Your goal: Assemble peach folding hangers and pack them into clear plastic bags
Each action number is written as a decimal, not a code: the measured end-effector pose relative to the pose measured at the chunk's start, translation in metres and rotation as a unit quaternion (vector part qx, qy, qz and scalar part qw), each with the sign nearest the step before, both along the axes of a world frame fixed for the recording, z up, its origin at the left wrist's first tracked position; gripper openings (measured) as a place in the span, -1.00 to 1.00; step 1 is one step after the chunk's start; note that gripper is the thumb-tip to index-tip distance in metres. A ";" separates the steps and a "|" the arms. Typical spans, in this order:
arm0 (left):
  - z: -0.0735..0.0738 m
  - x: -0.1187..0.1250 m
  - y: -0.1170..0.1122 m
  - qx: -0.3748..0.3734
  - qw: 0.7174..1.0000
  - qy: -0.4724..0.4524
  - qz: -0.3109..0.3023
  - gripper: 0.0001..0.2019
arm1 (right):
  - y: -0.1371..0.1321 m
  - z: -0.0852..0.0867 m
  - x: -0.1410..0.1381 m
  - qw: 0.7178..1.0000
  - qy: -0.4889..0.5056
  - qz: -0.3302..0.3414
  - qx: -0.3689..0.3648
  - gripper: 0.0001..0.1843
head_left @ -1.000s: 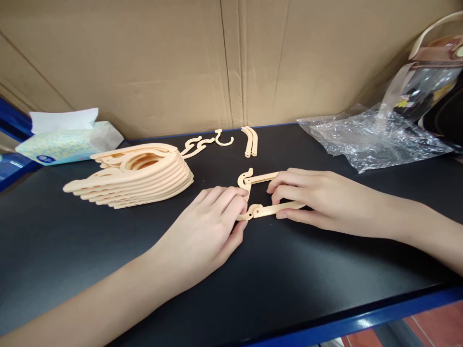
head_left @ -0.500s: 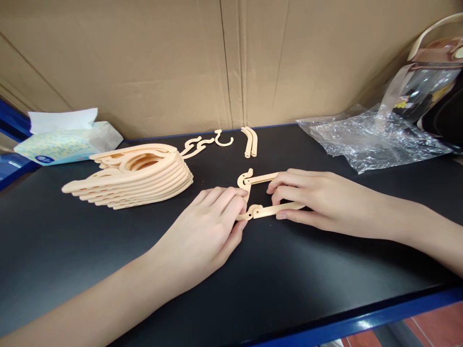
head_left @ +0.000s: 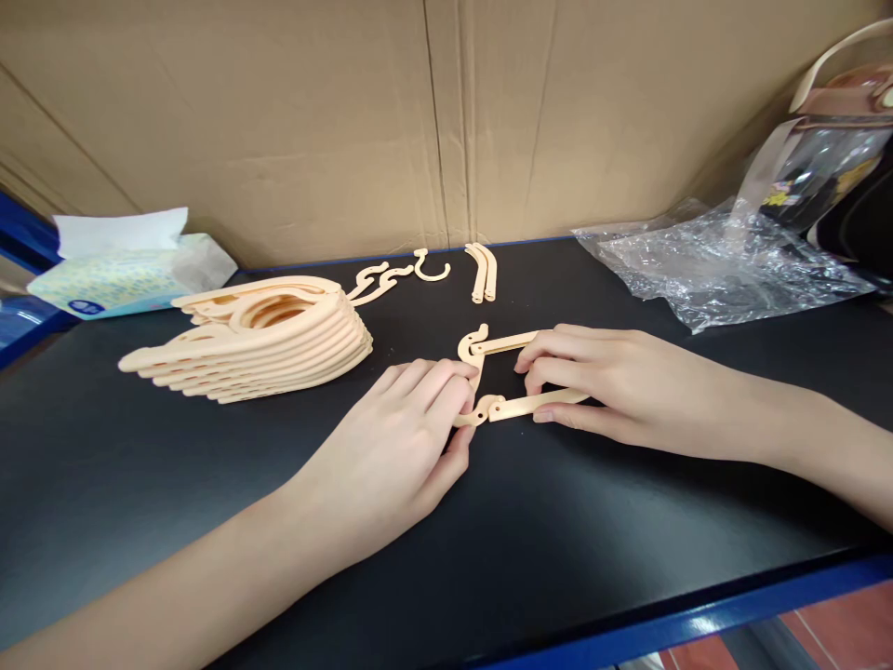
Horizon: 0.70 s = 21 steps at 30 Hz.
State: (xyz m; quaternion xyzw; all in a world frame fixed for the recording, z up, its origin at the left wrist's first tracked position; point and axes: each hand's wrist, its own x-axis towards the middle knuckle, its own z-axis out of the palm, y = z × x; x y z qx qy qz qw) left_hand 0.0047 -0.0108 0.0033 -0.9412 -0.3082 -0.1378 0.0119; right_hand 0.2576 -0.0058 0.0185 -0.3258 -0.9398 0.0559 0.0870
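A peach plastic folding hanger (head_left: 503, 407) lies on the black table (head_left: 558, 558), between both my hands. My left hand (head_left: 401, 437) pinches its left end at the hinge, fingers curled. My right hand (head_left: 614, 386) grips the two arms on the right side, fingers closed around them. The hook part (head_left: 473, 346) shows above the gap between my hands.
A stack of finished peach hangers (head_left: 258, 340) sits at the left. Loose hook pieces (head_left: 401, 274) and two curved arms (head_left: 483, 272) lie near the cardboard wall (head_left: 349, 121). A tissue pack (head_left: 126, 265) is far left, crumpled clear plastic (head_left: 712, 261) and a bag (head_left: 830, 158) at right.
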 end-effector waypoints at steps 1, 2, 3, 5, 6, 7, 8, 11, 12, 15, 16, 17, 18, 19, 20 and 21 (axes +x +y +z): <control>0.000 0.000 0.000 0.001 1.000 -0.001 0.000 -0.84 | 0.000 0.000 0.000 1.000 0.000 0.001 0.000 -0.75; 0.000 0.000 0.000 0.002 1.000 -0.002 -0.001 -0.84 | 0.000 0.000 0.000 1.000 0.001 0.001 0.000 -0.75; 0.000 0.000 0.000 0.003 1.000 -0.002 -0.002 -0.84 | 0.000 0.000 -0.001 1.000 0.000 0.000 0.000 -0.75; -0.001 0.000 0.000 0.004 1.000 -0.002 -0.003 -0.84 | 0.000 0.001 -0.001 1.000 -0.001 0.001 0.000 -0.74; -0.001 0.000 0.000 0.004 1.000 -0.002 -0.003 -0.85 | 0.000 0.001 -0.001 1.000 -0.001 0.001 -0.001 -0.74; -0.001 0.000 0.000 0.003 1.000 -0.003 -0.004 -0.85 | 0.000 0.001 -0.001 1.000 -0.002 0.001 -0.001 -0.74; 0.000 0.000 0.001 0.003 1.000 -0.003 -0.004 -0.86 | 0.000 0.001 -0.001 1.000 -0.003 0.001 -0.002 -0.74; 0.000 0.001 0.001 0.000 1.000 -0.003 -0.003 -0.87 | 0.000 0.001 0.000 1.000 -0.002 0.001 -0.001 -0.75; 0.000 0.001 0.001 0.000 1.000 -0.003 -0.003 -0.87 | 0.000 0.001 0.000 1.000 -0.002 0.001 0.000 -0.75; 0.000 0.001 0.001 -0.003 1.000 -0.002 -0.005 -0.86 | 0.000 0.001 0.000 1.000 -0.003 0.001 -0.002 -0.74; 0.000 0.001 0.001 -0.002 1.000 -0.003 -0.005 -0.86 | 0.000 0.001 0.000 1.000 -0.002 0.000 -0.002 -0.74; 0.000 0.000 0.001 -0.002 1.000 -0.003 -0.005 -0.86 | -0.001 0.001 -0.001 1.000 -0.002 -0.001 -0.002 -0.75; 0.000 0.000 0.000 -0.002 1.000 -0.003 -0.005 -0.86 | -0.001 0.001 -0.001 1.000 -0.002 -0.001 -0.002 -0.75; 0.000 0.000 0.000 -0.002 1.000 -0.003 -0.005 -0.86 | -0.001 0.001 -0.001 1.000 -0.002 -0.001 -0.002 -0.75; 0.000 0.000 0.000 -0.001 1.000 -0.002 -0.004 -0.86 | -0.001 0.001 -0.001 1.000 -0.002 -0.001 -0.001 -0.75; -0.001 0.000 0.000 0.001 1.000 -0.001 -0.004 -0.86 | -0.001 0.001 -0.001 1.000 -0.002 0.001 0.000 -0.75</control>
